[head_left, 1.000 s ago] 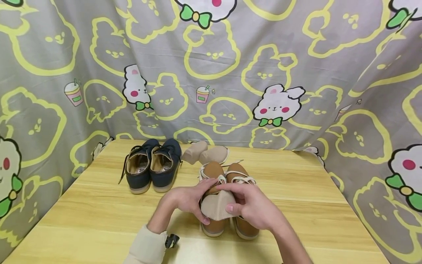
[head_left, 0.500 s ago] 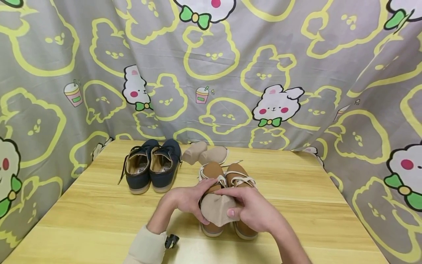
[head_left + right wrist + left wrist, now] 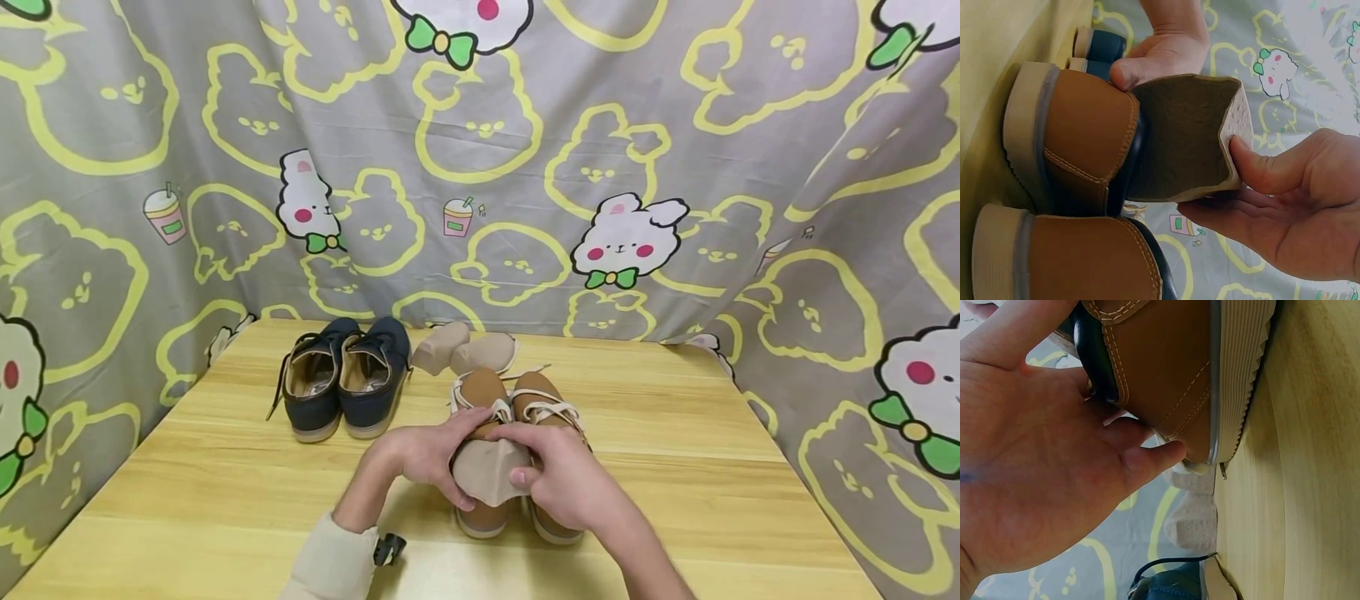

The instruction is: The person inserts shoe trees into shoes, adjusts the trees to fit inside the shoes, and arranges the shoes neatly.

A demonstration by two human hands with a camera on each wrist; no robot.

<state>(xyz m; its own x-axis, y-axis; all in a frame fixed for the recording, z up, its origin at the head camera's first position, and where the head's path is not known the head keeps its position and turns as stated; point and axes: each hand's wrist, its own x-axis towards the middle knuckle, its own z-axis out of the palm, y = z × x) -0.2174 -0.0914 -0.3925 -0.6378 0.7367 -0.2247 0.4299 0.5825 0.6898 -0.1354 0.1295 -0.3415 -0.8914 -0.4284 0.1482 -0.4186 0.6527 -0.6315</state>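
Observation:
A pair of brown lace-up shoes stands on the table, toes pointing away. My left hand (image 3: 427, 457) holds the left brown shoe (image 3: 482, 387) around its opening; in the left wrist view its fingers reach along the brown side (image 3: 1160, 369). A beige moulded-pulp shoe insert (image 3: 483, 473) sits partly in that opening. My right hand (image 3: 558, 471) pinches the insert's raised end between thumb and fingers. The right wrist view shows the insert's hollow back (image 3: 1185, 137) above the dark collar; its front end is hidden inside the shoe. The right brown shoe (image 3: 538, 387) stands alongside, untouched.
Navy lace-up shoes (image 3: 371, 379) stand side by side at the back left of the wooden table (image 3: 675, 467). Two more beige inserts (image 3: 483, 354) lie behind the brown shoes. A grey patterned curtain (image 3: 390, 125) hangs around the back and sides.
My right hand has shifted slightly, and the pinched insert has tilted a little within the shoe opening. The left hand keeps its hold on the shoe.

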